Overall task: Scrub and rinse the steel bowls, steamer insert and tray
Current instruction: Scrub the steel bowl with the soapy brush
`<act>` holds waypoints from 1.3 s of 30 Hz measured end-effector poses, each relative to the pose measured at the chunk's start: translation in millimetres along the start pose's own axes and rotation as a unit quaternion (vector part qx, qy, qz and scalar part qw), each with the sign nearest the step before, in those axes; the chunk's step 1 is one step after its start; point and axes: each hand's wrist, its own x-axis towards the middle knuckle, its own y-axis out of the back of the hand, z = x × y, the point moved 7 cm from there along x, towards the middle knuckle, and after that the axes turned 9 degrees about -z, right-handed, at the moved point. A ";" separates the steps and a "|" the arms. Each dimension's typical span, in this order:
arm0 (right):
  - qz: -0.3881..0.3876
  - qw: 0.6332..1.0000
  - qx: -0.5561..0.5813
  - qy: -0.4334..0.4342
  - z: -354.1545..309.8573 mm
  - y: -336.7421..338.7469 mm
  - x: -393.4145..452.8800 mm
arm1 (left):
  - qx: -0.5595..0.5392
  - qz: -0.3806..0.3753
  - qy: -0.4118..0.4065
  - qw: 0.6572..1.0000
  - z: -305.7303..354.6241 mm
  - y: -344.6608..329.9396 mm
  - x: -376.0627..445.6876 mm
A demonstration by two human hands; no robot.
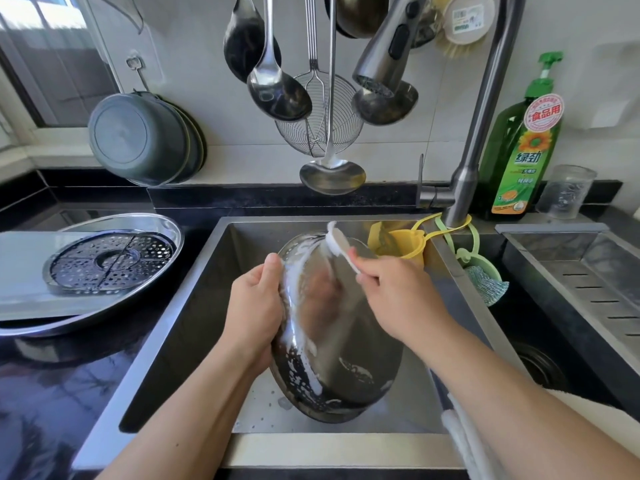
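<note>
Green soap bottle (519, 147): "绿劲", "食品用" sticker.

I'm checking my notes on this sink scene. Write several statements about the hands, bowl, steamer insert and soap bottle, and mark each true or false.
1. The left hand grips the rim of the soapy round steel bowl. True.
2. The right hand holds a green sponge. False: it holds a white scrubbing brush.
3. The perforated round steel steamer insert lies in the sink. False: it lies on the oval steel tray on the counter.
4. The green dish soap bottle stands beside the grey faucet. True.
</note>
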 end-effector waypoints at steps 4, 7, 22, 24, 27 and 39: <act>-0.049 0.996 0.039 0.059 -17.4 -11.2 -15.3 | -0.036 0.017 0.007 0.999 0.9 7.9 2.6; 0.013 0.999 -0.001 -0.044 19.4 7.8 5.8 | -0.028 0.011 0.006 1.000 3.2 4.3 1.5; -0.103 0.989 0.088 0.063 -22.8 -25.0 -21.7 | -0.026 0.030 0.031 0.999 2.6 9.3 -0.9; -0.084 0.991 0.089 0.047 -16.7 -21.7 -12.6 | -0.044 0.040 0.040 0.997 2.4 11.7 -1.3; -0.024 0.999 0.026 -0.027 8.9 -1.6 3.9 | -0.043 0.032 0.038 0.998 3.1 7.2 -2.4; -0.113 0.991 0.074 0.002 -7.1 -21.4 -10.8 | -0.020 0.051 0.045 0.998 -1.6 16.3 2.8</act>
